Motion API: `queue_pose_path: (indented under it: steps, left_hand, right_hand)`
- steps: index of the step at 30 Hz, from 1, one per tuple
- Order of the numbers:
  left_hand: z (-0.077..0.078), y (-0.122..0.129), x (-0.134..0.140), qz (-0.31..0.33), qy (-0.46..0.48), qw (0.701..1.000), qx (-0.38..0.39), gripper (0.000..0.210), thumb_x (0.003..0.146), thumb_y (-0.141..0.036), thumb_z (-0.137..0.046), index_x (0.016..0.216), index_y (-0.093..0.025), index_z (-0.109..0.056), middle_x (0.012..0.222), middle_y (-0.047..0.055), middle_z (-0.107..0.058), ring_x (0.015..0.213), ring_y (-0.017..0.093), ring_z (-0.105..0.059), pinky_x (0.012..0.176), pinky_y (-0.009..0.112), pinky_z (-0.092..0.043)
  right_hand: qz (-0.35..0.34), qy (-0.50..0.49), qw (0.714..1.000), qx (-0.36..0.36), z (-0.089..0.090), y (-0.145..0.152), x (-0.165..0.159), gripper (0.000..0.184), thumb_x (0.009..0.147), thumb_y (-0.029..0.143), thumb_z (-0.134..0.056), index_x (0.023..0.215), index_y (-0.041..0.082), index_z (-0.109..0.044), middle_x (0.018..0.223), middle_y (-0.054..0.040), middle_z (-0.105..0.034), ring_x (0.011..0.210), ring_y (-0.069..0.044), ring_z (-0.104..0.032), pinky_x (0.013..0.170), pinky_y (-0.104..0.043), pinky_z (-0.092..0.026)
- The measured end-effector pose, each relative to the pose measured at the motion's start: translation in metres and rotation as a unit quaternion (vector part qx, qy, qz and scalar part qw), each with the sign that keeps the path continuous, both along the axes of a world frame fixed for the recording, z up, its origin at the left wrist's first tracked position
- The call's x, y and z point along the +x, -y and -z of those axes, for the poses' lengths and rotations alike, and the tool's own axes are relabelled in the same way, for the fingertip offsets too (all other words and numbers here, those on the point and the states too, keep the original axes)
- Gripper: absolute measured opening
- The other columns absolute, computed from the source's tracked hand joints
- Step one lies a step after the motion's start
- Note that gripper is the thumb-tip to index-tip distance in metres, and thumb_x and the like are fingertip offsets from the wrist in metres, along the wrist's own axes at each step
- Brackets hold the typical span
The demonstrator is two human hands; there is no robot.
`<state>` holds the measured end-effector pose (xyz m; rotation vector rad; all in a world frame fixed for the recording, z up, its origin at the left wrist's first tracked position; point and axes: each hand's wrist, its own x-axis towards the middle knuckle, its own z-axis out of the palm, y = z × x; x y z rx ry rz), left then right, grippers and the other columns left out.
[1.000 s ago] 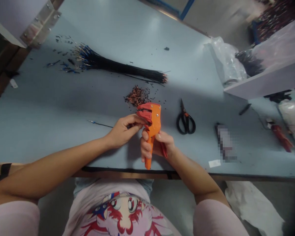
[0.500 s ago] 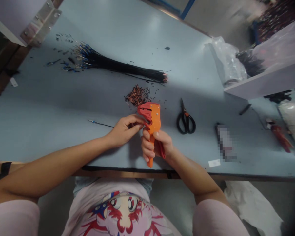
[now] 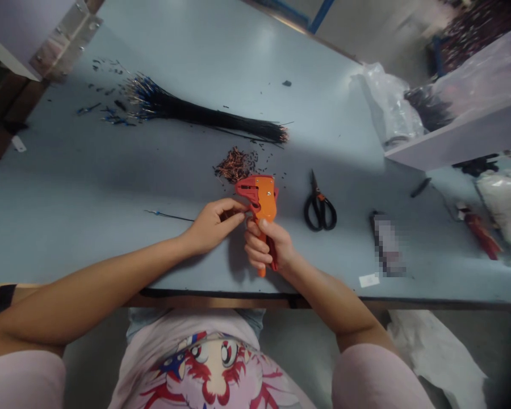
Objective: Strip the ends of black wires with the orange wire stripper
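Note:
My right hand point(image 3: 267, 244) is wrapped round the handles of an orange and red wire stripper point(image 3: 266, 196), its jaws pointing left. The red lever is squeezed close to the orange grip. My left hand point(image 3: 216, 226) pinches a black wire point(image 3: 174, 217) beside the tool's jaws. A blue-collared terminal shows at the wire's left end; its other end is hidden by my fingers and the tool. Just beyond the stripper lies a pile of copper and black offcuts point(image 3: 234, 165). Farther back rests a long bundle of black wires point(image 3: 213, 118) with blue terminals on the left and bare copper ends on the right.
Black-handled scissors point(image 3: 320, 210) lie right of my hands. Beyond them are a blurred-out object point(image 3: 386, 244), a white label point(image 3: 369, 280) and a red-handled tool point(image 3: 481, 230). Plastic bags point(image 3: 394, 105) stand by a shelf panel at the right. Loose terminals point(image 3: 114, 118) are scattered at the left.
My right hand has squeezed the stripper's handles closer together; the red lever now sits nearer the orange grip. My left hand stays by the jaws with the wire. The view has shifted slightly.

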<state>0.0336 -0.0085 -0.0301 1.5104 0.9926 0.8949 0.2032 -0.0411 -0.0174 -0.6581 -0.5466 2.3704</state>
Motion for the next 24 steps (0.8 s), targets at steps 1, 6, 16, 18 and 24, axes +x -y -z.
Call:
queue_pose_path:
  steps: [1, 6, 16, 18, 24]
  left_hand:
    - [0.000, -0.001, -0.001, -0.002, -0.024, 1.000, 0.012, 0.017, 0.084, -0.025, -0.055, 0.093, -0.016, -0.066, 0.087, 0.003, -0.070, 0.078, 0.013, -0.062, 0.072, 0.025, -0.048]
    - [0.002, -0.008, -0.020, -0.014, -0.202, 0.959, 0.200, 0.017, 0.088, -0.024, -0.050, 0.091, -0.019, -0.066, 0.089, 0.003, -0.068, 0.082, 0.015, -0.062, 0.077, 0.026, -0.046]
    - [-0.001, -0.033, -0.035, -0.101, -0.303, 0.889, 0.327, 0.009, 0.083, -0.037, -0.050, 0.085, -0.031, -0.057, 0.080, -0.001, -0.060, 0.074, 0.022, -0.060, 0.064, 0.031, -0.044]
    - [0.001, -0.029, -0.034, -0.068, -0.323, 0.892, 0.308, 0.009, 0.083, -0.038, -0.049, 0.086, -0.033, -0.056, 0.078, -0.003, -0.063, 0.069, 0.020, -0.061, 0.059, 0.029, -0.043]
    - [0.004, -0.041, -0.041, -0.109, -0.367, 0.847, 0.368, 0.009, 0.082, -0.034, -0.052, 0.087, -0.031, -0.058, 0.077, -0.002, -0.061, 0.073, 0.020, -0.058, 0.054, 0.023, -0.032]
  right_hand:
    - [0.010, 0.001, 1.000, -0.007, 0.001, -0.002, 0.000, 0.033, 0.089, 0.043, -0.052, 0.072, 0.020, -0.036, 0.047, 0.0099, -0.034, 0.032, -0.005, -0.026, 0.034, -0.018, -0.039]
    - [0.054, -0.028, 0.996, -0.066, 0.000, -0.016, 0.004, 0.027, 0.098, 0.040, -0.035, 0.084, 0.018, -0.045, 0.058, 0.0044, -0.047, 0.048, -0.010, -0.048, 0.054, -0.029, -0.052]
    - [-0.025, -0.005, 0.999, 0.019, 0.022, -0.044, 0.013, 0.043, 0.063, 0.025, -0.084, 0.095, 0.010, -0.059, 0.082, -0.0075, -0.070, 0.064, -0.019, -0.068, 0.060, -0.030, -0.056]
    - [-0.002, 0.006, 0.999, 0.043, 0.023, -0.045, 0.013, 0.044, 0.060, 0.021, -0.086, 0.094, 0.012, -0.058, 0.074, -0.0050, -0.069, 0.063, -0.019, -0.068, 0.059, -0.028, -0.055]
    - [0.041, -0.024, 0.997, 0.065, 0.027, -0.052, 0.017, 0.034, 0.069, 0.016, -0.078, 0.096, 0.012, -0.058, 0.084, -0.0077, -0.070, 0.069, -0.020, -0.070, 0.062, -0.030, -0.056]
